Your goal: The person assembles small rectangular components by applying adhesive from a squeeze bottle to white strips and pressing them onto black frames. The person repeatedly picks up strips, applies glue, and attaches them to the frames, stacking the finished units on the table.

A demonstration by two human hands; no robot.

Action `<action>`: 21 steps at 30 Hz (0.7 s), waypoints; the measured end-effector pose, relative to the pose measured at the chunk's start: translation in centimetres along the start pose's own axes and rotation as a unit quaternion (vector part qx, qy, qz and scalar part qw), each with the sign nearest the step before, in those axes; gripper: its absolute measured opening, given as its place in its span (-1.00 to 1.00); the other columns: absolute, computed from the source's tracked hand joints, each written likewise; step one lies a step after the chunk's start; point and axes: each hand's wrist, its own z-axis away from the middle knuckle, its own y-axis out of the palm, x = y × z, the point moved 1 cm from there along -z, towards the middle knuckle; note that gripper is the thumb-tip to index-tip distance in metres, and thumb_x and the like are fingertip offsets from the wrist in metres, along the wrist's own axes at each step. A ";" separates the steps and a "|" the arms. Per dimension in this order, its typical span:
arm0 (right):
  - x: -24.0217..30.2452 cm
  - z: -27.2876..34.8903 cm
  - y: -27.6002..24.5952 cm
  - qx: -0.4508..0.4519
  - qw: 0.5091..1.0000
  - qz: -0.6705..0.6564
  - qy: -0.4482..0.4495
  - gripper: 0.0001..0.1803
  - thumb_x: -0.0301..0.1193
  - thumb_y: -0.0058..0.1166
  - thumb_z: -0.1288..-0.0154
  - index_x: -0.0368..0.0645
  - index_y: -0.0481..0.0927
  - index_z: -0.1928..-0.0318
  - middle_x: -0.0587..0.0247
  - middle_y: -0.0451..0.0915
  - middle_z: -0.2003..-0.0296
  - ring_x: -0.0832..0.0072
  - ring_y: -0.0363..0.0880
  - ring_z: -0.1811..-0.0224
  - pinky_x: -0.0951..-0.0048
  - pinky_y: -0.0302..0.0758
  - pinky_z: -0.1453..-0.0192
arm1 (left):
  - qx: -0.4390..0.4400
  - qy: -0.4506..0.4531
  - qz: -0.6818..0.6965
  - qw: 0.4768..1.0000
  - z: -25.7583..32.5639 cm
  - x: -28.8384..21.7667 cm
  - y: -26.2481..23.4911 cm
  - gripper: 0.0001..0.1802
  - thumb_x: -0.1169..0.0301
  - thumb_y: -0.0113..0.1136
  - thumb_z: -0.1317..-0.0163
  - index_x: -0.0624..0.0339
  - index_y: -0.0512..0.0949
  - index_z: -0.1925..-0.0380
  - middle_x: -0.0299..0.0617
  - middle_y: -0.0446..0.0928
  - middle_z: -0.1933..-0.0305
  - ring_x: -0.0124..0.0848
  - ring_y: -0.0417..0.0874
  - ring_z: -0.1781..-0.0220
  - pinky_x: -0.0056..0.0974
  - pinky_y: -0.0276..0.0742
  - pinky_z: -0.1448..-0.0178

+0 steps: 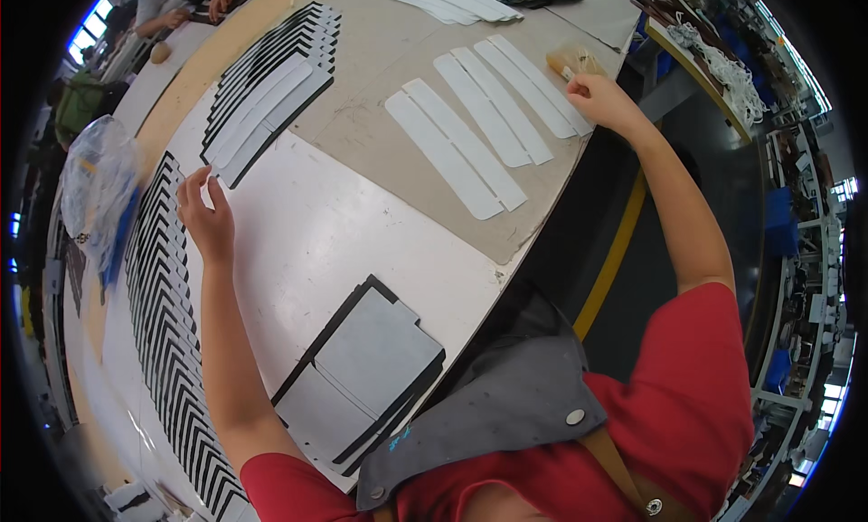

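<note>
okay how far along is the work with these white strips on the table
Done: five white strips lie side by side on the tan sheet. In hand: the right hand rests at the end of the farthest strip, the left hand touches the near end of a stack of white and black strips. Left: that stack and a fanned black-and-white row.

On the table (362, 242), the strips (488, 124) lie at two o'clock from the flat sheets (362, 377), which sit at six.

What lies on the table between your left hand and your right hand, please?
In the head view, between the left hand and right hand lie a fanned stack of black-and-white strips and three pairs of long white strips on tan paper.
</note>
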 end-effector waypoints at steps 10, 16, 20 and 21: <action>3.5 4.1 3.1 -0.025 0.986 0.055 -0.155 -0.80 -0.40 0.05 -0.12 -0.25 0.54 0.26 0.11 0.51 0.31 0.18 0.52 0.23 0.28 0.46 0.17 | 0.089 0.043 0.035 0.995 4.1 -9.8 -4.8 -0.79 0.49 0.03 -0.20 0.09 0.47 0.14 -0.25 0.48 0.11 -0.33 0.46 0.01 -0.23 0.20 -0.10; 3.1 5.4 3.6 -0.041 0.979 0.132 -0.148 -0.87 -0.48 -0.04 -0.11 -0.27 0.52 0.37 0.06 0.51 0.33 0.16 0.52 0.22 0.25 0.49 0.14 | 0.113 0.113 0.080 0.984 2.1 -17.2 -3.9 -0.76 0.56 0.10 -0.12 0.10 0.49 0.18 -0.22 0.47 0.15 -0.31 0.47 0.05 -0.21 0.22 -0.06; 2.0 5.2 4.4 -0.096 0.961 0.171 -0.196 -0.91 -0.54 -0.05 -0.05 -0.27 0.51 0.42 0.05 0.51 0.36 0.18 0.54 0.24 0.27 0.52 0.17 | 0.160 0.194 0.144 0.957 0.2 -23.6 -0.3 -0.74 0.56 0.12 -0.09 0.07 0.50 0.18 -0.24 0.47 0.15 -0.26 0.47 0.07 -0.21 0.24 -0.05; 1.8 5.0 4.5 -0.097 0.956 0.184 -0.206 -0.92 -0.55 -0.04 -0.04 -0.27 0.51 0.41 0.05 0.51 0.36 0.19 0.54 0.24 0.27 0.52 0.18 | 0.171 0.207 0.160 0.950 -0.2 -25.1 0.9 -0.74 0.55 0.13 -0.09 0.06 0.50 0.19 -0.25 0.47 0.15 -0.25 0.47 0.07 -0.19 0.25 -0.05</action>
